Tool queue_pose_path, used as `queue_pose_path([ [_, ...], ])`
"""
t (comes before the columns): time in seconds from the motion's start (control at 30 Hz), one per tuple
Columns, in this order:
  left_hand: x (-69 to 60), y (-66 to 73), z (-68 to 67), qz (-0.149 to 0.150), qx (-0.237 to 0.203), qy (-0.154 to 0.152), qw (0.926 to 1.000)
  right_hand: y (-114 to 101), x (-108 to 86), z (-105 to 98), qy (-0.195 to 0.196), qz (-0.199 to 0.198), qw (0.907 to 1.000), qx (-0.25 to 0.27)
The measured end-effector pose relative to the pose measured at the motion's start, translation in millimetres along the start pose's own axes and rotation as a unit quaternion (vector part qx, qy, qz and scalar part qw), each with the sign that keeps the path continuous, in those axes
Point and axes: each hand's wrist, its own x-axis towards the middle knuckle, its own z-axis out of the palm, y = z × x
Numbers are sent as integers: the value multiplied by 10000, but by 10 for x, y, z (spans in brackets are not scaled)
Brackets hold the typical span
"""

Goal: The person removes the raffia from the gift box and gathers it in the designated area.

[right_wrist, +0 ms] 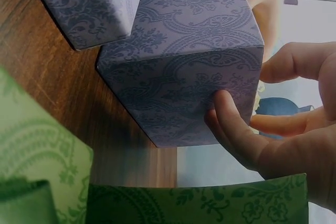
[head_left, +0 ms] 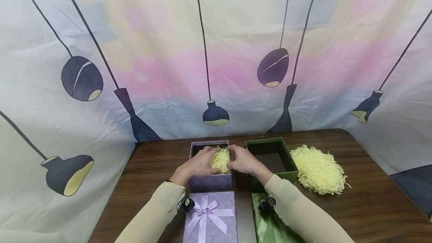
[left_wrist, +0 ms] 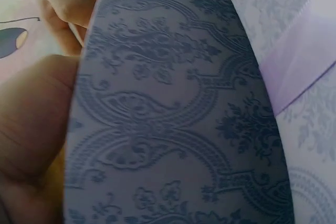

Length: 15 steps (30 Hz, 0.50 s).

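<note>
A purple patterned box point(head_left: 210, 182) stands without its lid, with pale yellow shredded paper point(head_left: 221, 159) in its right part. My left hand point(head_left: 199, 162) reaches over its near rim, fingers and thumb spread around the shredded paper; its fingertips are partly hidden. At the right wall is my right hand point(head_left: 248, 160). In the right wrist view, fingers point(right_wrist: 226, 106) of it touch the outside of that wall, while the thumb and another finger reach over the rim. The left wrist view shows the purple box's near wall point(left_wrist: 157, 119) beside my thumb.
To the right stands a lidless dark green box point(head_left: 271, 158). Beyond it lies a loose heap of yellow shredded paper point(head_left: 318, 170) on the brown wooden table point(head_left: 145, 177). A purple lid point(head_left: 226, 201) with a ribbon bow and a green lid point(head_left: 258, 216) lie in front, under my forearms.
</note>
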Motion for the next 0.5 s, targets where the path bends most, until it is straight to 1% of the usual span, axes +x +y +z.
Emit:
queue_pose_path([
  [0.1,25,2,-7,-138,71,-162,9997,-12,12,-5,7,-40,10000,-57],
  [0.17,46,0,-13,-174,158,-216,9995,-28,17,-12,20,-23,10000,-67],
  [0.5,121,-25,21,-67,277,-527,9982,-19,-7,-7,-24,10,10000,-22],
])
